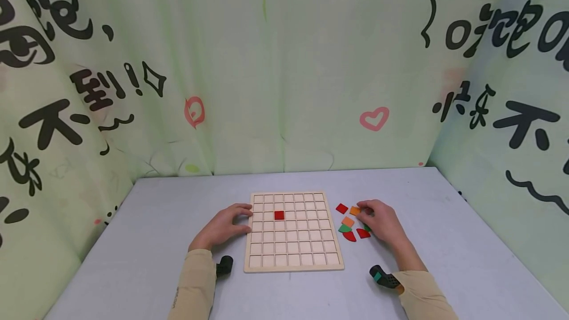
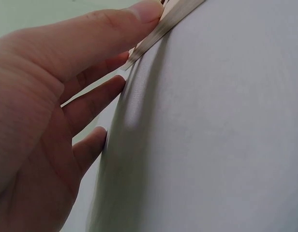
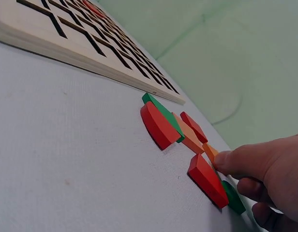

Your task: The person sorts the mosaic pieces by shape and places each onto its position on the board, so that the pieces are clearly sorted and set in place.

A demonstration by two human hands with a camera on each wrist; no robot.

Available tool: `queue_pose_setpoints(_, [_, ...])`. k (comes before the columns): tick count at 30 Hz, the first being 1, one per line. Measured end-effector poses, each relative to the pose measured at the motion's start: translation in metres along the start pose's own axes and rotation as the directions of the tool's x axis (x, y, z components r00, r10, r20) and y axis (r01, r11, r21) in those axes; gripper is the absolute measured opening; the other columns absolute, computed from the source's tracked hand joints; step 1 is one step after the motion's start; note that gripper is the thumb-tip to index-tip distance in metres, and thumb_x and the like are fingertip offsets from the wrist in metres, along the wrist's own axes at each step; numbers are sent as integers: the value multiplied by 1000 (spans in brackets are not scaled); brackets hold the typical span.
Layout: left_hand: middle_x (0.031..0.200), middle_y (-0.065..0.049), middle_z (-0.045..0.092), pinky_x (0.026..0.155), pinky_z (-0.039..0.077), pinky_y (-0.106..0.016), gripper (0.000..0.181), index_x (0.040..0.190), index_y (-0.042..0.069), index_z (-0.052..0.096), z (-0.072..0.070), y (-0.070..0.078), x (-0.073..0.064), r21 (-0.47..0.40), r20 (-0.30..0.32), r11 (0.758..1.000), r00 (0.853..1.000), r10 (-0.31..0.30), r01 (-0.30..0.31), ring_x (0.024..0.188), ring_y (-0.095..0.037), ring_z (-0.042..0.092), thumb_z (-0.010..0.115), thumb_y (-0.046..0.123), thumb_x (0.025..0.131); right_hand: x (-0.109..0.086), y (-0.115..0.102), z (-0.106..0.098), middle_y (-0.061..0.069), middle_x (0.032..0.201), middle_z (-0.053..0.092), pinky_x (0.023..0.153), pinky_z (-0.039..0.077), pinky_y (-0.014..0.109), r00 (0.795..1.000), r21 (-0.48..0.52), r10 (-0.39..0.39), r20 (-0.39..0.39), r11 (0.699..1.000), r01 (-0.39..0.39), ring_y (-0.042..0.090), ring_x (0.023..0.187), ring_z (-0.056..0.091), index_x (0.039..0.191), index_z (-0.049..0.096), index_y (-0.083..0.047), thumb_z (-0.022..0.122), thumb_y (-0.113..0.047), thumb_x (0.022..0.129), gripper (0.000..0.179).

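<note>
A wooden grid board (image 1: 295,267) lies flat on the table, with one red square tile (image 1: 279,215) in a cell of its upper left part. My left hand (image 1: 226,224) rests against the board's left edge, thumb and fingers spread along it; the left wrist view shows the thumb (image 2: 115,24) at the wooden rim. Right of the board, my right hand (image 1: 381,220) pinches an orange square tile (image 1: 354,210) among loose pieces. In the right wrist view the thumb meets that orange tile (image 3: 210,153), while the index fingertip is hidden behind it.
Near my right hand lie another red square (image 1: 342,208), a lighter orange piece (image 1: 348,221), a green piece (image 1: 345,228), and two red curved-edge pieces (image 1: 349,236). A second green piece (image 3: 233,197) sits under the hand. Printed curtains (image 1: 284,88) surround the white table (image 1: 178,211).
</note>
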State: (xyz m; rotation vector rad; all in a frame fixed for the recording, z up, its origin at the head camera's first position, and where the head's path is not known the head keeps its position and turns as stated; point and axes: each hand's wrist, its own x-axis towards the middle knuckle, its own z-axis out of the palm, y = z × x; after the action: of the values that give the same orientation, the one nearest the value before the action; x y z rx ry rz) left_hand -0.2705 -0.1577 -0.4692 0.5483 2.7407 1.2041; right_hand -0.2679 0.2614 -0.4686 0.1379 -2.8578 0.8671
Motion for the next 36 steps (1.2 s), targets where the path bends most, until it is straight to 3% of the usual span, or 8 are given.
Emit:
queue_pose_setpoints(19, [139, -3, 54, 113, 35, -45, 38, 118, 8, 68, 0, 0, 2, 18, 3, 1000, 1000, -3, 3, 135, -28, 43, 79, 17, 83, 0, -1, -1, 21, 111, 62, 85, 55, 47, 999, -27, -44, 3, 999, 44, 32, 97, 57, 118, 67, 4, 69, -6, 89, 31])
queue_pose_setpoints(28, [139, -2, 54, 112, 35, -45, 38, 117, 8, 68, 0, 1, 1, 1, -2, 1000, 1000, -8, 8, 135, -28, 43, 79, 17, 82, 1, -5, -4, 22, 121, 55, 86, 57, 45, 999, 75, 16, -36, 997, -14, 38, 108, 58, 127, 62, 0, 64, -9, 94, 35])
queue_pose_setpoints(36, [138, -2, 55, 112, 36, -45, 38, 118, 8, 68, 1, -1, 1, 6, -5, 1000, 1000, -12, 12, 135, -28, 43, 79, 19, 82, 1, -11, -4, 19, 129, 53, 90, 56, 45, 998, 195, 67, 4, 979, -66, 37, 113, 57, 132, 59, -5, 62, -15, 96, 37])
